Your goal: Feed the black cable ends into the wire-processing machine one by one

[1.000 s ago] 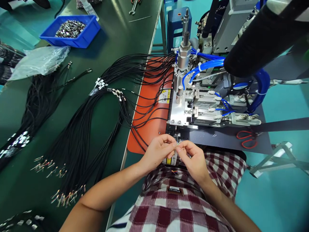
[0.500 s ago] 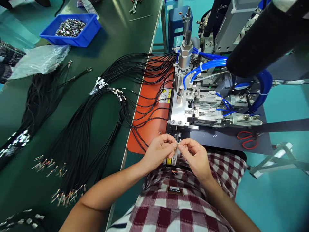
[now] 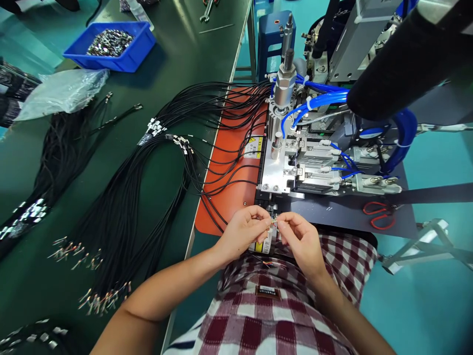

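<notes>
My left hand (image 3: pixel 246 231) is pinched around the end of a black cable, most of it hidden by the fingers. Thin coloured wires (image 3: pixel 274 222) stick out between the two hands. From the other side, my right hand (image 3: pixel 302 241) has its thumb and index finger closed at the tips of those wires. Both hands are just in front of a metal machine (image 3: pixel 275 172) with a row of black cables (image 3: pixel 240 106) running into its left side. A few loose wire pieces (image 3: pixel 273 265) lie on the checked cloth at my lap.
Left, on a green table (image 3: pixel 177 54), are bundled black cables (image 3: pixel 121 192) with bare coloured ends, a plastic bag (image 3: pixel 70 91) and a blue bin (image 3: pixel 127 61) of small metal parts. Red-handled scissors (image 3: pixel 380 222) lie right of the machine. A dark tube (image 3: pixel 402 59) overhangs the upper right.
My right thumb and fingertips have shifted slightly right, away from my left fingers, and more of the coloured wires shows between them. The left hand has stayed in place.
</notes>
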Motion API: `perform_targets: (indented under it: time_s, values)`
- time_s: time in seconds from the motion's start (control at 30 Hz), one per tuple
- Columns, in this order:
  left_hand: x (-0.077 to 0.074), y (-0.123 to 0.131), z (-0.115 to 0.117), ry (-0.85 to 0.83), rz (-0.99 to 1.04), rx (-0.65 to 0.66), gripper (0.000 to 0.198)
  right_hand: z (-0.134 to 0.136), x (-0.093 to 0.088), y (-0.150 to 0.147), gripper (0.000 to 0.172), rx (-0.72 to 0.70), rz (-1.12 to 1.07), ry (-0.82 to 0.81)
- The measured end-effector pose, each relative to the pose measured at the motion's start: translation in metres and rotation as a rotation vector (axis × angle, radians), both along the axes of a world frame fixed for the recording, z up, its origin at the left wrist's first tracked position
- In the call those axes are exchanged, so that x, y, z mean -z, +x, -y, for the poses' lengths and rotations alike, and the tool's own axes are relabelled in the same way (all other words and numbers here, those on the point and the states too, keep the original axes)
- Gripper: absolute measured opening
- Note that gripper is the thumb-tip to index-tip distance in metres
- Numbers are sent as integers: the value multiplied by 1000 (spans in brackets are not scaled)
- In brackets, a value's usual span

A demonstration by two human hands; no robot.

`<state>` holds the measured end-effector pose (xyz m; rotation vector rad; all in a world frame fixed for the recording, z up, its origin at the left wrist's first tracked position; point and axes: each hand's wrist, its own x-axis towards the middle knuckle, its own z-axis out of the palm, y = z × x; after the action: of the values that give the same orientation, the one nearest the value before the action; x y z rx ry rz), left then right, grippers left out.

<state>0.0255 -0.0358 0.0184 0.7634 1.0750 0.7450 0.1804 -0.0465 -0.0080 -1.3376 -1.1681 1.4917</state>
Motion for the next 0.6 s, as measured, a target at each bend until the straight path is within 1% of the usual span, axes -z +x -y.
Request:
perform_targets:
  time_s: [0.2, 0.3, 0.37, 0.5, 0.53, 0.6]
  values:
    - [-1, 0, -1, 1, -4, 21, 24, -3, -5, 5, 8, -49, 235, 212]
    - [-3, 1, -1, 5, -34, 16, 26, -4, -7, 4, 13, -70, 257, 248]
    - [-5, 2, 0, 22, -51, 2, 28, -5, -7, 5, 14, -91, 183, 183]
    - [-5, 3, 0, 76, -2, -2, 28, -4, 0, 5, 19, -117, -99, -85]
    - [-5, 3, 0, 88, 6, 8, 28, -3, 2, 5, 19, -112, -140, -117]
    - [-5, 2, 0, 98, -13, 23, 28, -1, 2, 3, 19, -86, -153, -120]
